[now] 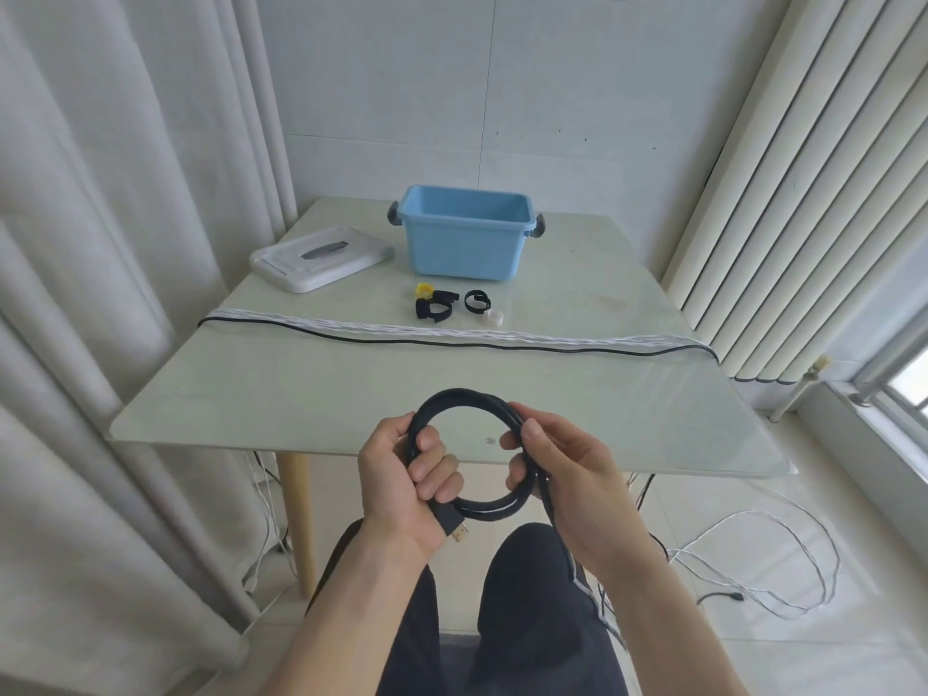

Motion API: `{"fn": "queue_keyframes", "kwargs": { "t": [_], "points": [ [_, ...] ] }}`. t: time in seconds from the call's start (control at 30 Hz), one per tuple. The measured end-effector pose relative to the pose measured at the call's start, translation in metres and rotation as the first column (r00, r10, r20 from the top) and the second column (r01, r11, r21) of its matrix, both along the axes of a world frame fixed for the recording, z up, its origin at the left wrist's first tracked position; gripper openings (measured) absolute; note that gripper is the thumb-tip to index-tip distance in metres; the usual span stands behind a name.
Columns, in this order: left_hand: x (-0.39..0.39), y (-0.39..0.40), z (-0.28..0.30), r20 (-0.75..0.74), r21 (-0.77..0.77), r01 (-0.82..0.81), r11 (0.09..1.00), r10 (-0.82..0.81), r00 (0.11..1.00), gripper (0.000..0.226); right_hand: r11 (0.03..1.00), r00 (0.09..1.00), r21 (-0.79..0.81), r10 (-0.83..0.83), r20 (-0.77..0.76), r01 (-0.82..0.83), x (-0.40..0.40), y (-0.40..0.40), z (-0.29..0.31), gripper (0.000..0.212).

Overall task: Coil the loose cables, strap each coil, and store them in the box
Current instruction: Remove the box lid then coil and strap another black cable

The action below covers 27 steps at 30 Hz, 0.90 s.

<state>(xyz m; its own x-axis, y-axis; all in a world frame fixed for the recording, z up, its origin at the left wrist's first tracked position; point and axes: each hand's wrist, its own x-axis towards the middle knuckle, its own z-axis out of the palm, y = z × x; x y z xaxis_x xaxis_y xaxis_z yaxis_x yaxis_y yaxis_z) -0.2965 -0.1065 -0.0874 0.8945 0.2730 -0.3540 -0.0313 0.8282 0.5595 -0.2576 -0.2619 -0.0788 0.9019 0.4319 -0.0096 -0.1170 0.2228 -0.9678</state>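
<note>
I hold a black cable coil (464, 398) over the table's near edge. My left hand (401, 474) grips its left side, and the cable's plug (452, 524) pokes out below the palm. My right hand (567, 474) pinches the coil's right side, with the loose tail running down past my wrist. Across the table lie white cables (401, 328) and a thin black cable (452, 344), stretched side by side. Black straps (436, 308), another black strap (477, 300), a yellow one (423, 290) and a white one (493, 317) sit before the open blue box (464, 233).
The box's white lid (321, 258) lies at the table's (251, 394) back left. Curtains hang on the left, vertical blinds on the right. More white and black cables trail on the floor (753, 555) at the right and under the table.
</note>
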Motion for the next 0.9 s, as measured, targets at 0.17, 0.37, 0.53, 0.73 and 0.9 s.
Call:
{"fn": "queue_keyframes", "kwargs": {
  "t": [0.17,0.37,0.53,0.73,0.9],
  "points": [
    [0.001,-0.002,0.003,-0.003,-0.066,-0.131,0.989,0.131,0.991,0.036,0.99,0.988,-0.133,-0.03,0.15,0.05,-0.008,0.011,-0.006,0.045],
    [0.0,-0.005,0.005,0.111,-0.077,0.071,0.994,-0.062,0.992,0.037,0.94,0.939,0.067,-0.34,0.055,0.336,-0.015,0.027,-0.002,0.023],
    [-0.006,-0.021,0.005,0.097,-0.067,0.251,0.966,-0.244,0.965,0.042,0.809,0.805,0.073,-0.565,-0.179,0.584,-0.006,0.031,0.002,0.026],
    [0.0,-0.016,0.007,-0.026,-0.04,-0.042,0.998,0.041,0.999,0.039,0.931,0.917,-0.03,-0.354,0.183,0.365,-0.013,0.03,-0.007,0.028],
    [-0.003,0.018,0.01,-0.098,-0.179,-0.309,0.934,0.295,0.95,0.038,0.91,0.939,-0.361,-0.078,0.336,0.205,-0.005,-0.005,-0.012,0.038]
  ]
}}
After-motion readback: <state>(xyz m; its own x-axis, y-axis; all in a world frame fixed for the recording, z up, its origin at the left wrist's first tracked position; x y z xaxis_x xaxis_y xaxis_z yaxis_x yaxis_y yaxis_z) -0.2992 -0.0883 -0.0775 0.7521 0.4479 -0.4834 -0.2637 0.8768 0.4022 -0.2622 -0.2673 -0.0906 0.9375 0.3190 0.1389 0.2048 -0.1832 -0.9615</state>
